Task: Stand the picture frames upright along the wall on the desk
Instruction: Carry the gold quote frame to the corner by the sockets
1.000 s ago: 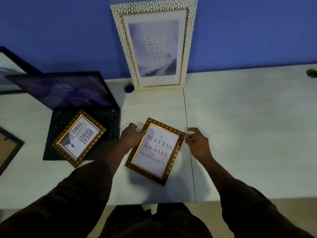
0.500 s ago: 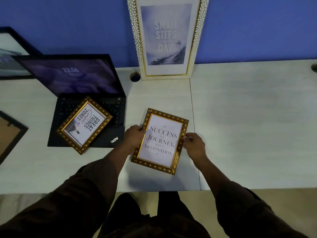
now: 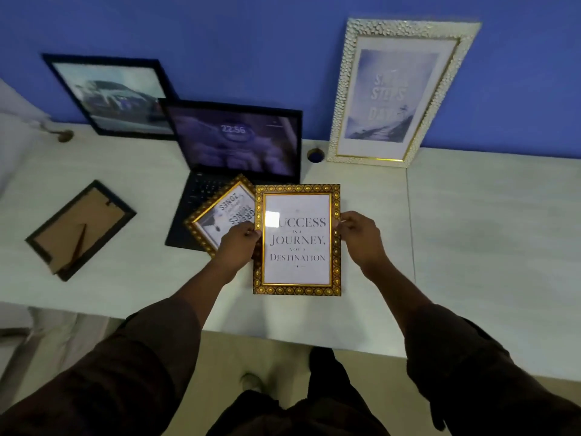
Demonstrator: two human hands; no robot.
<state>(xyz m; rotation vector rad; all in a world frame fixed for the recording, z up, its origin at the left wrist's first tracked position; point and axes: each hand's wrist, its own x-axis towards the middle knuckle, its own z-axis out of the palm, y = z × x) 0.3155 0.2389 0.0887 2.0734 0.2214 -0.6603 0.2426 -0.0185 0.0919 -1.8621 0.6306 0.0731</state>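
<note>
I hold a gold-bordered frame reading "Success is a journey" (image 3: pixel 297 243) lifted off the white desk (image 3: pixel 490 234), facing me. My left hand (image 3: pixel 240 243) grips its left edge and my right hand (image 3: pixel 358 237) its right edge. A second gold frame (image 3: pixel 217 212) lies flat on the laptop keyboard, partly hidden behind my left hand. A tall white pebbled frame (image 3: pixel 396 92) and a black frame with a car picture (image 3: pixel 116 96) lean upright against the blue wall. A black frame (image 3: pixel 80 229) lies face down at the left, stand side up.
An open black laptop (image 3: pixel 235 143) with a lit screen stands at the desk's back middle. A round cable hole (image 3: pixel 315 155) sits beside the white frame. The desk's front edge runs close to my body, floor below.
Both hands have raised the "Success" frame off the desk and turned it straight toward me. The camera view has shifted left, bringing the black car frame and the face-down frame into sight.
</note>
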